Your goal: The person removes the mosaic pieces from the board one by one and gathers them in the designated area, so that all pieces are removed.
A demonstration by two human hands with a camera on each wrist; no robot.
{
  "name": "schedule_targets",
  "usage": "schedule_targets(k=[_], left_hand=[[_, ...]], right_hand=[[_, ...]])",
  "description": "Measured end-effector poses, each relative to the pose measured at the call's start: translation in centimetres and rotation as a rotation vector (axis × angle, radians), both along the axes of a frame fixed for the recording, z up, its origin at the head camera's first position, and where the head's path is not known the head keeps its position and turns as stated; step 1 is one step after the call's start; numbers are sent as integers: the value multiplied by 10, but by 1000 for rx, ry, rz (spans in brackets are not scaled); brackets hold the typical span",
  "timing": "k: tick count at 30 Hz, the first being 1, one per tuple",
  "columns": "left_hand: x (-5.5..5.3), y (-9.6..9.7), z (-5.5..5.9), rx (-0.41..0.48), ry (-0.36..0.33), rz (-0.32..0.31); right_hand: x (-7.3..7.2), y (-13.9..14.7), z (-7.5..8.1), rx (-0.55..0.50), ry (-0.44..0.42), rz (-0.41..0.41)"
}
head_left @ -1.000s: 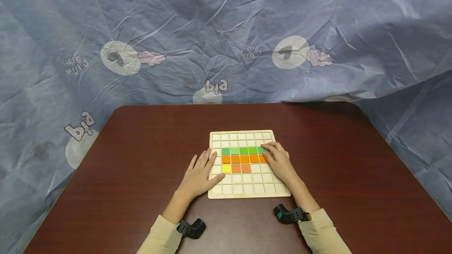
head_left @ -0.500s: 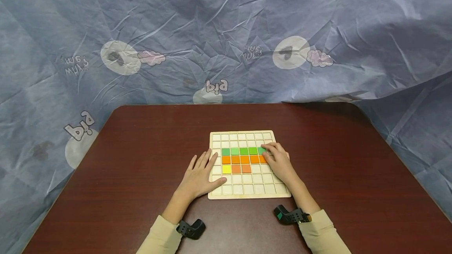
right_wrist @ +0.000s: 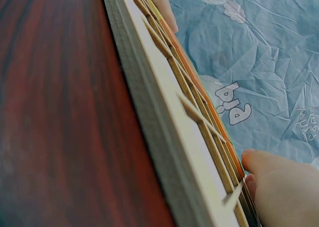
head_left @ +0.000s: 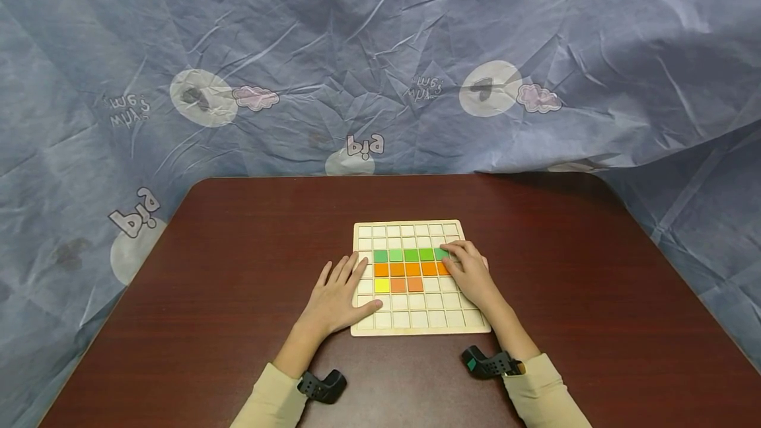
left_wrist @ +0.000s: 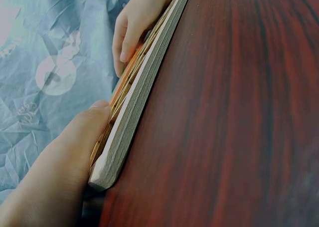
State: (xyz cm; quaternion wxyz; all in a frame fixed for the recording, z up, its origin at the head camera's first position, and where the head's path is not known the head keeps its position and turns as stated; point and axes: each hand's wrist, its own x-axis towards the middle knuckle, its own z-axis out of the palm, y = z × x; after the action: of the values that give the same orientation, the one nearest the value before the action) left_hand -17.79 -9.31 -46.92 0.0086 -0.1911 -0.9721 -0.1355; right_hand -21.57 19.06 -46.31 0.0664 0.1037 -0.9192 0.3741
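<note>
A pale wooden grid board (head_left: 416, 323) lies flat on the table. Green tiles (head_left: 410, 255) fill part of one row, with orange tiles (head_left: 413, 269) just below. Under these are a yellow tile (head_left: 381, 285) and two coral tiles (head_left: 407, 285). My left hand (head_left: 334, 299) rests across the board's left edge, fingers spread, thumb near the lower left squares. On the right side, my right hand (head_left: 471, 275) rests with its thumb and index fingertips at the right end of the green and orange rows. Its palm covers some squares there. In the right wrist view its thumb (right_wrist: 256, 159) touches the board's top.
The dark red-brown table (head_left: 267, 230) reaches back to a wrinkled blue printed cloth (head_left: 380, 51). Black wrist devices sit on the left wrist (head_left: 322, 386) and right wrist (head_left: 491, 361), above the table's near part.
Only the left hand shifts a little, its thumb sliding slightly down and right over the board. The right hand and the tiles stay in place.
</note>
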Motion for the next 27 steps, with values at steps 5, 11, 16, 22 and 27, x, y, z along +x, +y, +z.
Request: schedule_targets(k=[5,11,16,22,27], left_hand=[[0,0,-1,-3,-3,-2],[-1,0,-3,2,15,-2],[-1,0,-3,23,28,-11],[-1,0,-3,24,21,-12],[-1,-1,-3,26,2,-11]], right_hand=[[0,0,0,-16,6,0],[0,0,-2,-7,13,-2],[0,0,-1,15,10,-3],[-1,1,-2,0,8,-11],[0,0,-1,-73,-7,-20]])
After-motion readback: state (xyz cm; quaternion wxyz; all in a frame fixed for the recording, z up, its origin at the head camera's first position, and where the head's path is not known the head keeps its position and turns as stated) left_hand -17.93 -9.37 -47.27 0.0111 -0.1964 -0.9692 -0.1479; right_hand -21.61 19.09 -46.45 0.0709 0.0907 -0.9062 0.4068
